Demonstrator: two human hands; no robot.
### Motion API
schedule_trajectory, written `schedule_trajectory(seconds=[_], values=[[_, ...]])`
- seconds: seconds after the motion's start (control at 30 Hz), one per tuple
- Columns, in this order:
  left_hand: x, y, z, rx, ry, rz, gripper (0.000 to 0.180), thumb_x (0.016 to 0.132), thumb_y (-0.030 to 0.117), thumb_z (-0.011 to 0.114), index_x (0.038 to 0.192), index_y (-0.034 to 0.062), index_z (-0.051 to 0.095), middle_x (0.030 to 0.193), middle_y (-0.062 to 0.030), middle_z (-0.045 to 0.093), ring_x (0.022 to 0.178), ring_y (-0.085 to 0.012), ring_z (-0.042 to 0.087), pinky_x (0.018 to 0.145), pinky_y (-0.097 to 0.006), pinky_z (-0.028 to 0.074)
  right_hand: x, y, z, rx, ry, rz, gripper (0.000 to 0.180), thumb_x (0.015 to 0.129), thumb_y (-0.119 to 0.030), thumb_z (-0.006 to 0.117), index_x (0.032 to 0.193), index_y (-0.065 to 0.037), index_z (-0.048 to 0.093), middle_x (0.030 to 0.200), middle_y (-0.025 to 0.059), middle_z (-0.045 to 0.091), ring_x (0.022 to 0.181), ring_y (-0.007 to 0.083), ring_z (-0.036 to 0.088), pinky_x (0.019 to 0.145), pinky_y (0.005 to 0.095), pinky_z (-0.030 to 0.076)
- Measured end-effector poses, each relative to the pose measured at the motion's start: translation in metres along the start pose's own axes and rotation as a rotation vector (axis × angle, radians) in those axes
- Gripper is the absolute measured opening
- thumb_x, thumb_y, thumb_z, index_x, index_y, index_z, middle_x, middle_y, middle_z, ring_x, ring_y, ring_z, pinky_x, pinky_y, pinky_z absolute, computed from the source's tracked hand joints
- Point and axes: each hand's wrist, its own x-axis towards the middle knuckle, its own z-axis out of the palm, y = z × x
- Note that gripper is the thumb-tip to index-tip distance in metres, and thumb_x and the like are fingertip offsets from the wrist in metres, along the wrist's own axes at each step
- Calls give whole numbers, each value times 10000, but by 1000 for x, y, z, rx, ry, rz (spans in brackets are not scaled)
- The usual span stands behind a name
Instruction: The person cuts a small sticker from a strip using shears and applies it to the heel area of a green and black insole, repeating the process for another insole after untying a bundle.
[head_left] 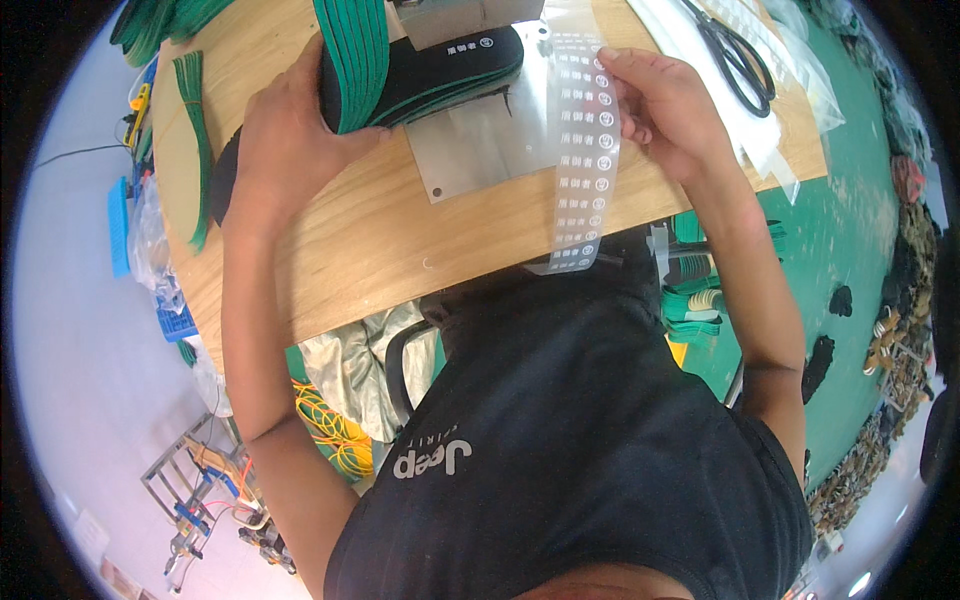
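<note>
My left hand (290,135) is closed around a stack of black insoles with green edges (352,65), its thumb pointing right along the near side. A black insole (430,78) lies flat beside it, with a small white print near its right end. That end reaches under a metal block (470,20) over a flat metal plate (480,150). My right hand (665,105) pinches the edge of a clear strip of white printed labels (578,165) between thumb and fingers. The strip runs over the plate's right side and hangs past the table's near edge.
Black-handled scissors (735,60) lie on white sheeting (690,65) at the table's right. A thin green bundle (192,135) rests at the left of the wooden table (350,270). Below stand more green-edged insoles (690,310) and yellow cord (335,430).
</note>
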Motion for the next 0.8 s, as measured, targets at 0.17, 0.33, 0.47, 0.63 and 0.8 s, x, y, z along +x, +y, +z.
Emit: schedule_trajectory(seconds=[0.17, 0.33, 0.47, 0.63, 0.8], values=[[-1, -15, 0, -49, 30, 80, 776, 597, 303, 776, 1265, 27, 493, 929, -230, 632, 867, -374, 609, 784, -405, 478, 5, 2, -5, 77, -35, -29, 245, 924, -207, 542, 784, -18, 612, 703, 68, 661, 508, 68, 503, 428, 191, 338], [-4, -21, -6, -216, 34, 7, 551, 640, 222, 733, 1121, -1, 581, 898, -175, 662, 813, -278, 635, 774, -361, 486, 8, 3, 3, 68, -78, -41, 246, 919, -205, 546, 784, -12, 618, 645, 61, 624, 512, 85, 524, 433, 190, 360], [-17, -47, -8, -432, 295, -145, 369, 664, 178, 724, 965, -15, 634, 866, -105, 665, 779, -174, 606, 751, -308, 479, 7, 0, 34, -247, -114, 27, 246, 906, -207, 562, 772, -8, 615, 618, 62, 604, 472, 106, 538, 398, 206, 366], [-18, -66, -13, -563, 535, -73, 294, 659, 149, 741, 882, -16, 646, 835, -61, 655, 752, -138, 586, 728, -289, 474, 15, -10, 38, -452, -199, 97, 260, 899, -204, 564, 739, -3, 603, 600, 62, 594, 432, 128, 566, 358, 226, 356], [-18, -62, -9, -585, 526, -104, 267, 667, 135, 739, 866, -14, 644, 826, -50, 654, 744, -126, 583, 716, -279, 472, 18, -10, 49, -544, -184, 68, 318, 925, -246, 546, 705, -22, 590, 543, 35, 573, 386, 87, 537, 320, 175, 334]])
